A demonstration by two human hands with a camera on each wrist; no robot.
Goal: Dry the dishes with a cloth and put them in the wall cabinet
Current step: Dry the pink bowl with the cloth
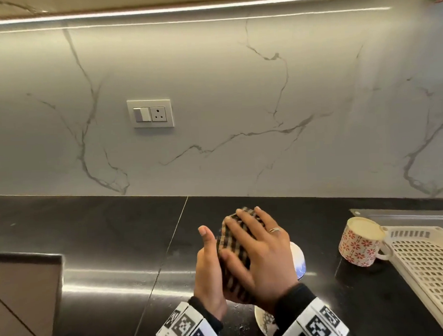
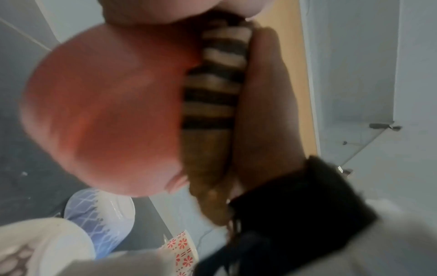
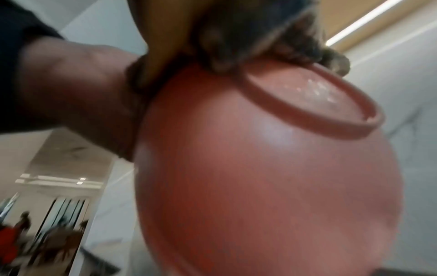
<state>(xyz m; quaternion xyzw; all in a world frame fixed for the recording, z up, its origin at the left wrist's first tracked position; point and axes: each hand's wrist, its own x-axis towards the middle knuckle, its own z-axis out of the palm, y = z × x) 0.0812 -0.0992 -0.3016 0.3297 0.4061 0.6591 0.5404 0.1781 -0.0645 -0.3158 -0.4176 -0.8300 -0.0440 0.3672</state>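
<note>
above the countertop (image 1: 96, 251), left of the floral mug (image 1: 359, 241), you hold the red bowl (image 3: 260, 168), mostly hidden in the head view. your right hand (image 1: 260, 253) presses the checked cloth (image 1: 234, 246) into it with straight fingers; your left hand (image 1: 208, 274) cups it beneath. judged: turn the bowl steadily, and wipe the beaded foot ring (image 3: 314, 104) too.

Black sleeves (image 1: 294, 301), marker wristbands (image 1: 314, 322) (checkered), ring (image 1: 274, 230)
</note>
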